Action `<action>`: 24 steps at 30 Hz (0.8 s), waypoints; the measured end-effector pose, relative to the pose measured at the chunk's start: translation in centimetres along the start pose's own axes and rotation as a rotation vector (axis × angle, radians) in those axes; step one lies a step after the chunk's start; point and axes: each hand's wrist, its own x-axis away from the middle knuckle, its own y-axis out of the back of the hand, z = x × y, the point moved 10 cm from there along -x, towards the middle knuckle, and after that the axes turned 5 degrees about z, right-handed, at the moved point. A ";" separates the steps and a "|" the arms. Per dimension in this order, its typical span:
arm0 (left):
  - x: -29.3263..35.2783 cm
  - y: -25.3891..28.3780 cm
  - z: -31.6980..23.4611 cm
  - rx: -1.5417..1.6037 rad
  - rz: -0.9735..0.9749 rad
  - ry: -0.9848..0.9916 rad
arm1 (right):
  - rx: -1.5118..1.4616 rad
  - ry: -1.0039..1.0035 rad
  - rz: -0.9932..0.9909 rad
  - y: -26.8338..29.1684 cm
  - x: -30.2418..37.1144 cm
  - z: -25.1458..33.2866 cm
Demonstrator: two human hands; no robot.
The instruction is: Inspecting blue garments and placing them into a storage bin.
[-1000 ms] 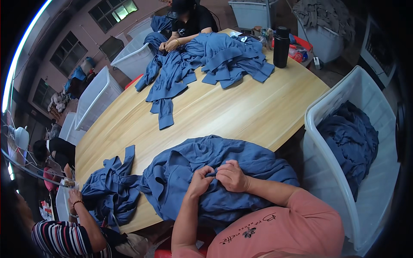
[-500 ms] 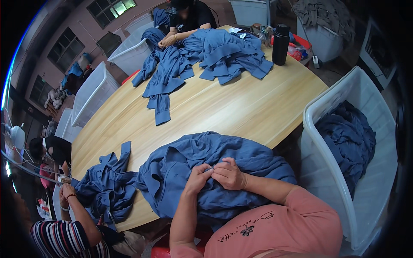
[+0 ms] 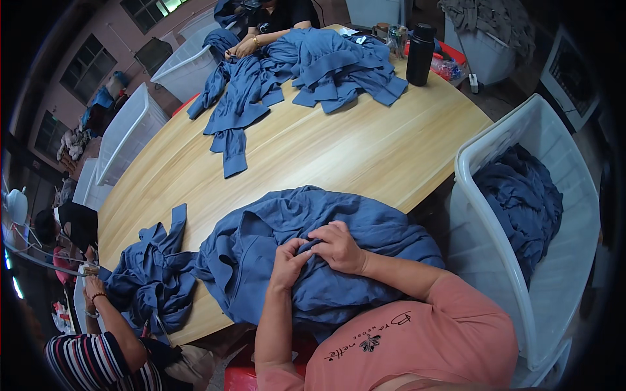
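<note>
A heap of blue knit sweaters (image 3: 385,244) lies bunched at the near edge of the wooden table, in front of my chest. My left hand (image 3: 287,264) is closed, its thumb and fingers pinching a fold of the blue cloth. Close beside it on the right, my right hand (image 3: 340,249) grips the same fold, with its fingers bent and fingertips near those of the left. Smooth bands of a sweater's edge fall loosely left of my hands. Whether anything small sits inside the pinch is hidden.
Another blue sweater (image 3: 153,277) lies at the left, near a co-worker in a striped sleeve (image 3: 98,358). Across the wooden table (image 3: 313,153), another person handles more blue sweaters (image 3: 339,65). A black bottle (image 3: 420,55) stands far right. A white bin (image 3: 502,244) holding blue cloth is at my right.
My fingers have shifted along the cloth and now hold a raised fold between both hands. The whole view has moved slightly, so the table sits a little higher in it.
</note>
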 end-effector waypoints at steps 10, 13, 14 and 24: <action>0.2 1.7 0.2 -0.045 -0.224 -0.183 | -0.539 -0.364 0.157 -3.3 0.3 -5.1; 0.7 2.0 0.0 -0.068 -0.279 -0.223 | -0.321 -0.154 0.255 -3.6 -0.4 -3.2; 0.9 2.1 -0.4 -0.145 -0.318 -0.246 | -0.285 -0.120 0.246 -3.4 -0.6 -3.0; 2.8 0.1 -4.1 -0.632 -0.574 -0.507 | -0.147 -0.018 0.024 -1.0 -0.4 -1.5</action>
